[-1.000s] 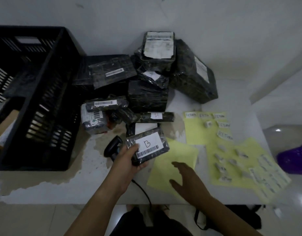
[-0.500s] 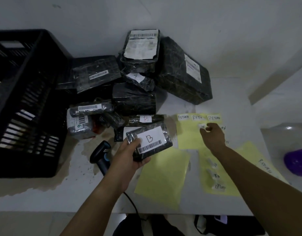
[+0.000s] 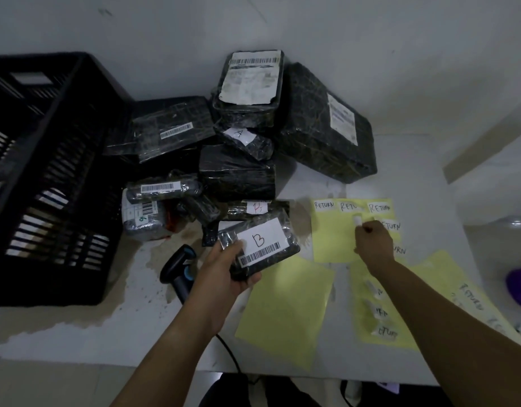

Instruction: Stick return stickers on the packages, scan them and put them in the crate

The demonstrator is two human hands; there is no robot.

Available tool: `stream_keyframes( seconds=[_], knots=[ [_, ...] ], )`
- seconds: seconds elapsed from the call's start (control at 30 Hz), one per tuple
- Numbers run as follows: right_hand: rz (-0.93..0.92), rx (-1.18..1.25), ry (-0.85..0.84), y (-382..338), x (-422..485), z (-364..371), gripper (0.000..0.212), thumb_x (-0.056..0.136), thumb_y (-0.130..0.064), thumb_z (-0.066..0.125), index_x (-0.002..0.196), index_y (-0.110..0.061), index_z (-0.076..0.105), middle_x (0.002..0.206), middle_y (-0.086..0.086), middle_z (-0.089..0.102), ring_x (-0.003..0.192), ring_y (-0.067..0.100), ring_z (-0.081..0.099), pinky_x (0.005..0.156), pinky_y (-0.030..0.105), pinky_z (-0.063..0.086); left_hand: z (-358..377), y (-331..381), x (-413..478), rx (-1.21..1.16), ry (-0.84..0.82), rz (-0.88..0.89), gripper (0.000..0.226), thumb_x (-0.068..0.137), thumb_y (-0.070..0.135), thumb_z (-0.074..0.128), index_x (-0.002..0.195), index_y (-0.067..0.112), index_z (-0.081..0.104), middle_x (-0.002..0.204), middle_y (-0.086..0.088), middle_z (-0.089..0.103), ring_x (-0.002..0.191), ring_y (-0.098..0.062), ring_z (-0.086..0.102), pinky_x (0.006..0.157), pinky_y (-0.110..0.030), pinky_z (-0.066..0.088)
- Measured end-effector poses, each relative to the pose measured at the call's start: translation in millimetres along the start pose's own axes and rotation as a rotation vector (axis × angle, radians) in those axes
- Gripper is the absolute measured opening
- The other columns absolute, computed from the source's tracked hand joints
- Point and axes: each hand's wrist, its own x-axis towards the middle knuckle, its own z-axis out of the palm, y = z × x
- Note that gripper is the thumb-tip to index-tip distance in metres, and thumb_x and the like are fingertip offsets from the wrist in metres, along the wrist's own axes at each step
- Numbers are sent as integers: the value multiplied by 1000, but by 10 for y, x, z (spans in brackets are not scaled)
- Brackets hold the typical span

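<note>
My left hand [image 3: 224, 274] grips a small black package [image 3: 259, 245] whose white label shows a "B" and a barcode, held just above the table. My right hand [image 3: 373, 245] rests on a yellow backing sheet [image 3: 332, 233] and pinches a white return sticker [image 3: 357, 221] that curls up off the sheet. More "RETURN" stickers [image 3: 323, 205] line the sheet's top. A pile of black wrapped packages [image 3: 238, 171] sits behind. The black slatted crate [image 3: 48, 177] stands at the left. A black barcode scanner [image 3: 178, 268] lies on the table by my left wrist.
Two other yellow sheets lie on the white table: a bare one [image 3: 282, 312] in front of me and one with stickers [image 3: 379, 315] to the right. A wall closes the back. A purple basket [image 3: 520, 286] sits on the floor at right. The table's near edge is close to my body.
My right hand moved from the near yellow sheet forward to the far sheet and closed on a sticker, lifting its edge. My left hand kept holding the B package.
</note>
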Motion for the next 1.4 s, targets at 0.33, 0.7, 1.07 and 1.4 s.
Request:
stream_keyframes(
  seconds=[0.33,0.7,1.07,1.4],
  knots=[
    [41,456,-175,-103,-569,-221,11,98,-13,53,103,-7,60,109,14,65,101,28,67,80,46,58,43,43,-201,-43,-11,19,18,103,19,55,119,17,63,115,-15,72,84,-22,69,58,-28,58],
    [-207,501,-331,-452,-1910,-631,10,94,-20,64,102,-22,69,96,1,71,91,17,69,75,34,59,-78,46,-543,-76,29,101,25,105,16,53,128,10,61,116,-18,74,103,-36,72,68,-39,64],
    [-649,279,-381,-1103,-2300,-671,38,76,-41,77,113,-40,68,99,-12,72,96,5,67,78,26,55,-13,200,-754,26,-20,189,22,103,19,54,120,13,66,103,-13,78,92,-33,76,74,-43,62],
    [-1091,-174,-112,-1199,-2241,-463,32,94,-35,53,121,-29,68,109,-18,66,101,-1,54,86,17,43,-16,261,-777,78,-94,222,33,105,34,47,124,17,67,107,-10,78,98,-30,75,84,-46,63]
  ],
)
